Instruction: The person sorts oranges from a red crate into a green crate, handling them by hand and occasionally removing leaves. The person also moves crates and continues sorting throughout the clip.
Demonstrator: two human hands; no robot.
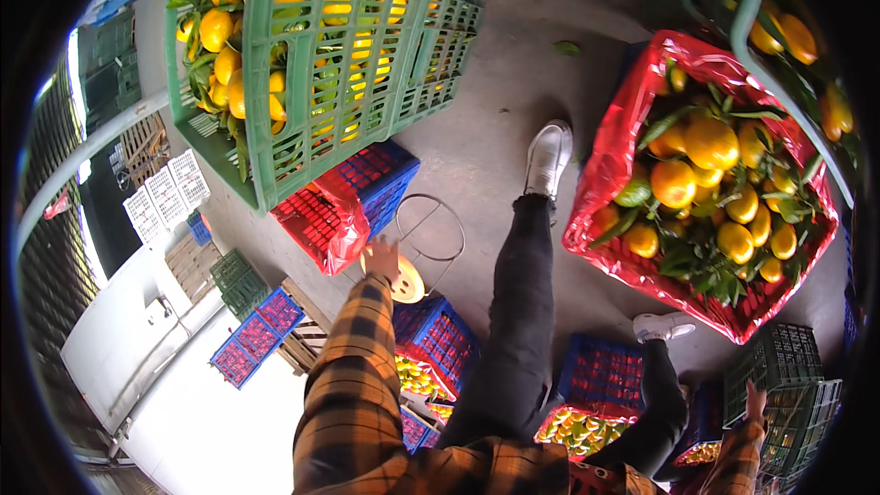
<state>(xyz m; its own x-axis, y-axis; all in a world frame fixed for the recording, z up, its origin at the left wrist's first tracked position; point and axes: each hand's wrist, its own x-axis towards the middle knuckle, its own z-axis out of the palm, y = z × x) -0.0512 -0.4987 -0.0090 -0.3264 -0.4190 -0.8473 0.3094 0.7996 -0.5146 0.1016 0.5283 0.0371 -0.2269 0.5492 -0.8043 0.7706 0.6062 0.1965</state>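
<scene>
My left hand (382, 262) lies over the upper part of a round yellow stool seat (410, 286) with holes in it, its fingers spread past the rim. Whether it grips the seat is unclear. Below the seat shows the stool's metal ring (462, 234). My right hand (755, 403), small near the lower right, is at the edge of a dark green plastic crate (784, 357); its grip cannot be made out. In front of me to the right stands a red-lined crate (608, 144) heaped with leafy orange citrus fruit (711, 143).
Stacked green crates (268, 179) of fruit rise at upper left. Beside the stool is a blue crate (392, 175) with a red liner (344, 247). Fruit-filled crates (605, 364) stand behind my feet. A white vehicle (172, 357) and wooden pallets (189, 268) lie left.
</scene>
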